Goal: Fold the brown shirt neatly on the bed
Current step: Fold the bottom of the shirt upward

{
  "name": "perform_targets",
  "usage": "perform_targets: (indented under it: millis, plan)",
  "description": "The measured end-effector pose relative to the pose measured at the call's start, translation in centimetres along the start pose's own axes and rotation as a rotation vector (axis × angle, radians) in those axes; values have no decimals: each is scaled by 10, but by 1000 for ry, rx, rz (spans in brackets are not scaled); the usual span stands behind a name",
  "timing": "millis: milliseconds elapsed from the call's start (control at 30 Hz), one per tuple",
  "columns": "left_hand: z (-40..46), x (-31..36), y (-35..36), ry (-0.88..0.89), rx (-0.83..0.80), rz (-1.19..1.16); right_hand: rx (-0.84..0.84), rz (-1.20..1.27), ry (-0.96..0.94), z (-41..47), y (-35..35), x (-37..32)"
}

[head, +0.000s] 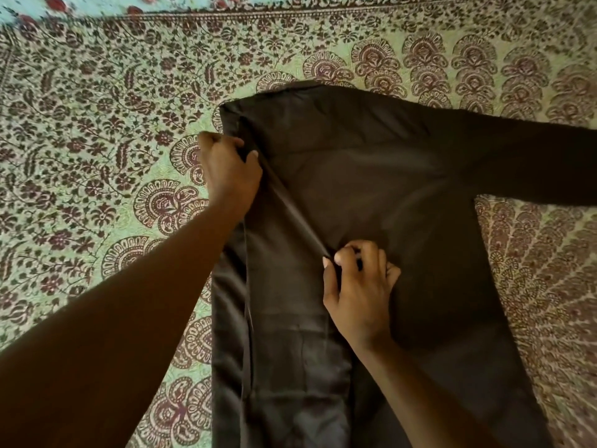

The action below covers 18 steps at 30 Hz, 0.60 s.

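The brown shirt (pixel 387 176) lies spread on the bed, its body running toward me and one sleeve (pixel 533 160) stretched out to the right. Its left side is folded inward over the body. My left hand (pixel 229 169) grips the folded edge near the shoulder at the upper left. My right hand (pixel 358 286) pinches a raised ridge of fabric near the middle of the shirt. A taut crease runs between the two hands.
The bed is covered by a green sheet (pixel 97 140) printed with dark red floral and paisley patterns. A lighter turquoise cloth with red flowers (pixel 48 8) shows at the far top left. Open sheet lies left of the shirt.
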<state>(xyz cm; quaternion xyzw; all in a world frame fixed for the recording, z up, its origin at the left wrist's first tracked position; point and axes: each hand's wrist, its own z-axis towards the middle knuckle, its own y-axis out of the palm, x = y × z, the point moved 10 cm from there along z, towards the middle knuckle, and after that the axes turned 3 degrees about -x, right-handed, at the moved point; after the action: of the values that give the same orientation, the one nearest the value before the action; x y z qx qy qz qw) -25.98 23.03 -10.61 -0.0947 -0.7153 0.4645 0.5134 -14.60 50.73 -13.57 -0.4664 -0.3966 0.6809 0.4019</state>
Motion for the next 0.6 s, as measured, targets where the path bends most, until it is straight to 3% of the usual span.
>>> perform_targets:
  millis: [100,200,467,600]
  plan:
    - [-43,28,-5,343,-23,59,4,7,-4,0,1,1]
    - [-101,24,6,557,-232,123,4,-1,-11,0,3,1]
    - [-227,-38,-11,697,-437,390,-101,39,-17,4,-3,-6]
    - [-278,-58,-19,680,-484,433,-114,84,-242,-24,-27,-24]
